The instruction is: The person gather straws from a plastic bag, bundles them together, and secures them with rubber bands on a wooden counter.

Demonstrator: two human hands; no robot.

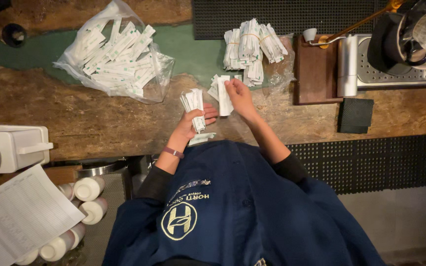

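Note:
My left hand (189,127), with a band on its wrist, holds a small stack of white paper-wrapped packets (194,102) upright over the wooden counter (75,118). My right hand (240,96) reaches just beyond it, with its fingers on a few loose white packets (221,93) lying on the counter. Behind them lie several banded bundles of the same packets (249,47). A clear plastic bag (117,54) full of loose packets lies at the far left. One packet (201,138) lies at the counter's near edge.
A wooden tray (316,74) and a metal drip tray with coffee gear (395,64) stand at the right, with a black square pad (355,115) in front. A white machine (11,145), a printed sheet (20,214) and white bottles (88,188) are at the lower left.

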